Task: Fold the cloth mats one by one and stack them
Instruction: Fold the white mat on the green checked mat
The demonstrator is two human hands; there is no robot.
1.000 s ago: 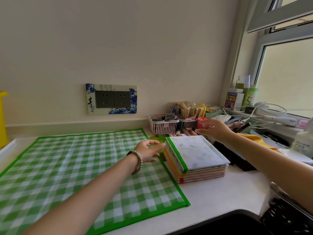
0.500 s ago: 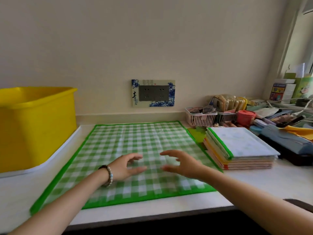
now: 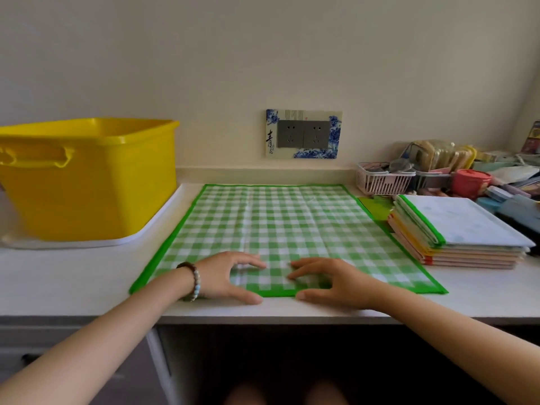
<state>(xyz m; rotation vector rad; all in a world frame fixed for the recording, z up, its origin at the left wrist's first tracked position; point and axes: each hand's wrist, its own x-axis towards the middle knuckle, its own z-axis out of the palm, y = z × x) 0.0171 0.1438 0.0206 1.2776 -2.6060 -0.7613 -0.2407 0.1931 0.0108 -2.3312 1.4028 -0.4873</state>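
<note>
Progress, as I read it from the head feed: a stack of folded mats [image 3: 461,229] sat at the right of the desk [image 3: 73,276], several layers deep, pale top mat with a green hem. I judged that part done. One green checked cloth mat [image 3: 286,229] lay fully open and flat in the middle of the desk, its right edge close beside the stack, its left edge near the white tray [image 3: 152,229] holding the yellow tub [image 3: 87,176]. No fold was started on it. Whether more mats waited in the tub I could not tell; its inside was hidden from me.

What I judged was left: fold this mat, set it on the stack, then any others.

Hand pose: both forearms reached in from below, hands side by side at the mat's near edge, close together but not touching. The left hand [image 3: 225,273], beaded bracelet [image 3: 194,280] at the wrist, was palm down, fingers [image 3: 254,263] loosely spread and slightly bent, tips resting on the cloth; its thumb lay along the green front hem. The right hand [image 3: 330,280] mirrored it, fingers [image 3: 298,267] spread on the checks, thumb at the hem. Neither was pinching the cloth that I could see. Looked to me like a set-up to take the near edge
</note>
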